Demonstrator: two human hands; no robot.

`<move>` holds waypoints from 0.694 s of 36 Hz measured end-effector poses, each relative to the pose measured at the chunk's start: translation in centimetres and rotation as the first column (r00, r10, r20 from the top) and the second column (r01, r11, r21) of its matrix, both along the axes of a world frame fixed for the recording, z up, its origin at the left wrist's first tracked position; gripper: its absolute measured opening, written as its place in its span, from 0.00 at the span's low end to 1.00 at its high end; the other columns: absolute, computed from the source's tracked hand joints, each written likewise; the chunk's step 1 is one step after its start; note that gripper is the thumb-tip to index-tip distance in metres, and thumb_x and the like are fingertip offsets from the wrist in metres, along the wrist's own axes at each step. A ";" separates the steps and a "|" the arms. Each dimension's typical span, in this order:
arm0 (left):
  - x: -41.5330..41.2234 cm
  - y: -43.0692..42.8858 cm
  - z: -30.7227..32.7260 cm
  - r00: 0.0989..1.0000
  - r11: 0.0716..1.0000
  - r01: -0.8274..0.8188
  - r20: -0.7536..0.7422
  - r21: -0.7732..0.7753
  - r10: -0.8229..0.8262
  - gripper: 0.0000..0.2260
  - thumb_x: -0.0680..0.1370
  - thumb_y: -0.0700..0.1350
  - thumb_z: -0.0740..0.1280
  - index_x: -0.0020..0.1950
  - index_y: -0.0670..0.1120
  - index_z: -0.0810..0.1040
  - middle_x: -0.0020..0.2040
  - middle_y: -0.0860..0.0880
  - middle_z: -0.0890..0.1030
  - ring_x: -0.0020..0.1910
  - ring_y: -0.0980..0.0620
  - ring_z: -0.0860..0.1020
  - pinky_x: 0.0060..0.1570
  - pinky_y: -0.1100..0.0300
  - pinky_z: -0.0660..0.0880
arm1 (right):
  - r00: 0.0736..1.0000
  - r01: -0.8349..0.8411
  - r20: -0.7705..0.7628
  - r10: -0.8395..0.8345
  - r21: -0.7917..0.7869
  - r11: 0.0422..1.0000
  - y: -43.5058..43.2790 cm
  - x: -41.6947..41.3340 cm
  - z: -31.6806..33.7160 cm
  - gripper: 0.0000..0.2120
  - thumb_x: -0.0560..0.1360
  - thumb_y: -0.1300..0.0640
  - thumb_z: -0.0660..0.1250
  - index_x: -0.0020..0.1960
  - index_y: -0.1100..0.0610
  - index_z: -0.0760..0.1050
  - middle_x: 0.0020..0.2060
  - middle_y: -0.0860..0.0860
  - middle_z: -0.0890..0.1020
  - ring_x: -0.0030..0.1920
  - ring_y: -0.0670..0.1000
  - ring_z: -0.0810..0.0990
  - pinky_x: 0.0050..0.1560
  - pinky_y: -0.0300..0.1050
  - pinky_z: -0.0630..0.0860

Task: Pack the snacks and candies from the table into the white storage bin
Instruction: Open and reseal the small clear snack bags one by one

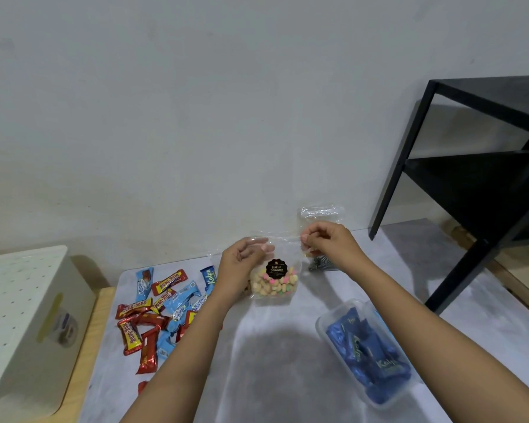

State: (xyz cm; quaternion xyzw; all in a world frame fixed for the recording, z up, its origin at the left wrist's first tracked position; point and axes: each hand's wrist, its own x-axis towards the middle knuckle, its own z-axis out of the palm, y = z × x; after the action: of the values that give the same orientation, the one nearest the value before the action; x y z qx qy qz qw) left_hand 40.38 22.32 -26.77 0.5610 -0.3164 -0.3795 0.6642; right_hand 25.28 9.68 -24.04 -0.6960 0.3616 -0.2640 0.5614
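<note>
A clear bag of small colourful biscuits (275, 283) with a black round label hangs upright above the grey table (269, 361). My left hand (242, 264) pinches its top left edge and my right hand (327, 242) pinches its top right edge. Left of it lies a heap of red, yellow and light blue snack bars (156, 312). At the front right, a clear plastic tub (367, 349) holds several dark blue wrapped wafers. The white storage bin (25, 325), closed with a perforated lid, stands at the far left on a wooden surface.
Another clear bag (319, 213) leans against the wall behind my right hand, and a black-and-white striped packet (319, 264) lies under that wrist. A black metal shelf (477, 184) stands on the table's right side. The white wall runs along the back.
</note>
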 end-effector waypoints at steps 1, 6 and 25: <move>0.1 -0.1 0.1 1.000 1.000 -0.022 0.000 -0.014 0.022 0.07 0.76 0.37 0.66 0.52 0.38 0.79 0.42 0.48 0.85 0.43 0.53 0.83 0.41 0.68 0.77 | 1.000 0.022 -0.005 -0.022 -0.011 1.000 0.0 0.0 0.0 0.10 0.74 0.68 0.66 0.37 0.57 0.75 0.31 0.52 0.77 0.31 0.43 0.79 0.41 0.45 0.78; 0.1 -0.4 0.4 0.999 0.999 -0.037 0.021 -0.026 0.038 0.06 0.77 0.39 0.65 0.50 0.41 0.80 0.42 0.48 0.85 0.44 0.52 0.84 0.43 0.68 0.77 | 0.996 0.086 -0.013 -0.087 -0.079 0.993 0.0 0.0 0.2 0.12 0.74 0.68 0.65 0.35 0.55 0.74 0.30 0.50 0.74 0.33 0.47 0.76 0.43 0.51 0.77; -0.6 -1.7 0.2 0.994 0.997 -0.078 0.073 -0.020 0.079 0.05 0.77 0.36 0.65 0.48 0.35 0.79 0.36 0.45 0.83 0.35 0.51 0.83 0.41 0.65 0.78 | 0.990 -0.014 -0.142 -0.010 -0.172 0.985 -0.2 0.0 -0.7 0.07 0.69 0.56 0.67 0.33 0.47 0.77 0.31 0.46 0.78 0.37 0.48 0.76 0.47 0.53 0.75</move>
State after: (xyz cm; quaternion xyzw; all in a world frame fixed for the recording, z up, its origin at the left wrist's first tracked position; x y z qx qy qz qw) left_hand 39.73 20.63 -26.58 0.5809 -0.3214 -0.3294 0.6714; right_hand 25.32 9.50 -24.72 -0.7593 0.3757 -0.2435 0.4723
